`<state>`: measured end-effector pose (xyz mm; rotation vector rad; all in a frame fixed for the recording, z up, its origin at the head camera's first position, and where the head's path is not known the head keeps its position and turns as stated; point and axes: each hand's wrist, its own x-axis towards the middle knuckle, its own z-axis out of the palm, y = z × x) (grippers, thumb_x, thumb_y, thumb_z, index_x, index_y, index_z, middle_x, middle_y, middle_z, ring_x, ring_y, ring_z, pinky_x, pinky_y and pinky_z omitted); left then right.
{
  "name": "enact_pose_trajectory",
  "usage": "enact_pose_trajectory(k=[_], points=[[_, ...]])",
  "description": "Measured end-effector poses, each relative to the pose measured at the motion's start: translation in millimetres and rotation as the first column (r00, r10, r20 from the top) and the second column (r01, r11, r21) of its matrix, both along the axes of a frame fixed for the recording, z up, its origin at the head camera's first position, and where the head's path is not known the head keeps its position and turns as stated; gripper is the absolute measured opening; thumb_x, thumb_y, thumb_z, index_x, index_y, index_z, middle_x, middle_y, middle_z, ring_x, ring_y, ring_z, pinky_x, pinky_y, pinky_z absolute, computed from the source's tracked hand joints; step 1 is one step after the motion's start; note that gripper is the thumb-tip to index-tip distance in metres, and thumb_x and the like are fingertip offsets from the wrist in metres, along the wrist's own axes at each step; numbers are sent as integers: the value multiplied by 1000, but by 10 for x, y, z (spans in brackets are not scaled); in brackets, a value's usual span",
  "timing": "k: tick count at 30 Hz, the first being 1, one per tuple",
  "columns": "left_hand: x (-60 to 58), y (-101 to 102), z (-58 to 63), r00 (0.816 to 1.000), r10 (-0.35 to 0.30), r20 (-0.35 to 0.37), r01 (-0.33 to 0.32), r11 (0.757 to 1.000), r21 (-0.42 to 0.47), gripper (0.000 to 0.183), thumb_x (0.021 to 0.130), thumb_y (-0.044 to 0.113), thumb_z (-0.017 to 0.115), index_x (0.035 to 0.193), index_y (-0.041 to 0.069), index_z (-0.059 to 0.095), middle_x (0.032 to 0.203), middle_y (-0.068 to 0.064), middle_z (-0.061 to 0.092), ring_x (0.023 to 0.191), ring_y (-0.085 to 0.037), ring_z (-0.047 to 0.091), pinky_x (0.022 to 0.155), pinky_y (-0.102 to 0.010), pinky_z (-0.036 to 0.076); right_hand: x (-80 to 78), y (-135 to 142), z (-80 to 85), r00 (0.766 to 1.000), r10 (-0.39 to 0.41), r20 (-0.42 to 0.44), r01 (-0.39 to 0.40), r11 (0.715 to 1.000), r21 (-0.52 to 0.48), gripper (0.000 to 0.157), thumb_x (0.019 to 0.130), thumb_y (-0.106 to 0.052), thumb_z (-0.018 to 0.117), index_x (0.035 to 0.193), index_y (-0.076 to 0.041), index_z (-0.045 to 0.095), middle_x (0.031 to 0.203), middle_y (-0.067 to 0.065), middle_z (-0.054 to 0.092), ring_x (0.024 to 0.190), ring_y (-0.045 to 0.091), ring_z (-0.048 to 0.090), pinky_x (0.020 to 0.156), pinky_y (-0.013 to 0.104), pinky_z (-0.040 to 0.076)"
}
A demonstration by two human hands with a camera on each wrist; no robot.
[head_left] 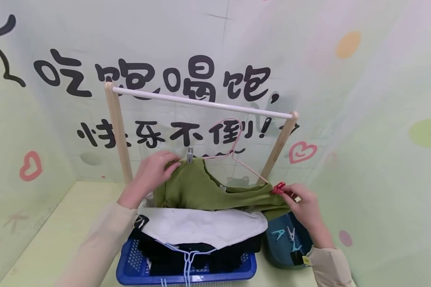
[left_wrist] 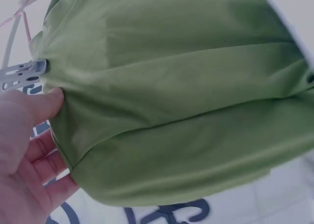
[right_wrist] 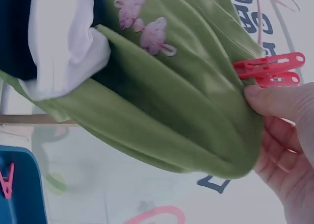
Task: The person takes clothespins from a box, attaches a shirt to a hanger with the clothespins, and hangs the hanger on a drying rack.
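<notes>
A green shirt (head_left: 190, 183) hangs on a pink wire hanger (head_left: 249, 169), its neckline facing up. My left hand (head_left: 154, 173) pinches the left shoulder between thumb and fingers, beside a grey clothespin (head_left: 190, 155) clipped there. At the opposite shoulder my right hand (head_left: 303, 205) pinches the cloth, its thumb just by a red clothespin (head_left: 278, 187) that is clipped on the shirt. In the right wrist view, pink flower-like appliqués (right_wrist: 154, 35) show on the shirt front. The sleeves hang down from both hands.
A drying rack with a white bar (head_left: 201, 103) stands behind the shirt. In front is a blue basket (head_left: 129, 275) with dark clothes, a white garment (head_left: 201, 227) and light-blue hangers (head_left: 188, 259). A teal bin (head_left: 274, 255) holding several clothespins sits at the right.
</notes>
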<state>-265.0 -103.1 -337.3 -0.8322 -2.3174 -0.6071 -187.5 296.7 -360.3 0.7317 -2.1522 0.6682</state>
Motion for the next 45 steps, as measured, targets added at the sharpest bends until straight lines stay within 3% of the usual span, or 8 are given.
enact_pose_trajectory(k=[8, 15, 22, 33, 45], points=[[-215, 227, 379, 1000, 15, -3, -15, 999, 43, 14, 85, 10, 68, 97, 3, 70, 85, -10, 64, 72, -24, 58, 59, -37, 50, -24, 16, 102, 986, -98, -133, 78, 985, -155, 27, 61, 20, 75, 81, 2, 70, 77, 13, 66, 66, 15, 54, 63, 8, 43], [-349, 424, 523, 999, 16, 33, -19, 996, 87, 16, 86, 11, 66, 101, 4, 70, 92, -12, 65, 81, -27, 59, 65, -38, 50, -41, 81, 219, 966, -183, -183, 141, 965, -224, 23, 62, 20, 75, 77, 2, 71, 72, 14, 66, 66, 7, 52, 61, 8, 40], [-406, 478, 488, 991, 55, 123, -64, 995, 71, 19, 87, 13, 66, 103, 5, 70, 92, -13, 64, 81, -27, 59, 66, -39, 49, -34, 85, 227, 965, -207, -160, 174, 965, -198, 20, 64, 17, 76, 78, 2, 72, 73, 12, 67, 66, 7, 53, 60, 8, 42], [-403, 446, 339, 980, 73, 184, -79, 997, 26, 16, 88, 13, 65, 101, 4, 70, 91, -12, 64, 82, -29, 59, 67, -42, 49, -19, 103, 79, 976, -166, -139, 147, 980, -133, 21, 64, 15, 76, 79, 1, 72, 73, 10, 66, 64, 15, 55, 58, 9, 44], [-500, 461, 203, 986, 75, 149, -80, 996, 31, 17, 87, 12, 65, 100, 2, 69, 97, -13, 66, 89, -32, 62, 74, -45, 50, -33, 93, -1, 985, -129, -112, 112, 982, -150, 23, 65, 15, 75, 81, 0, 71, 75, 10, 67, 67, 15, 56, 60, 10, 44]])
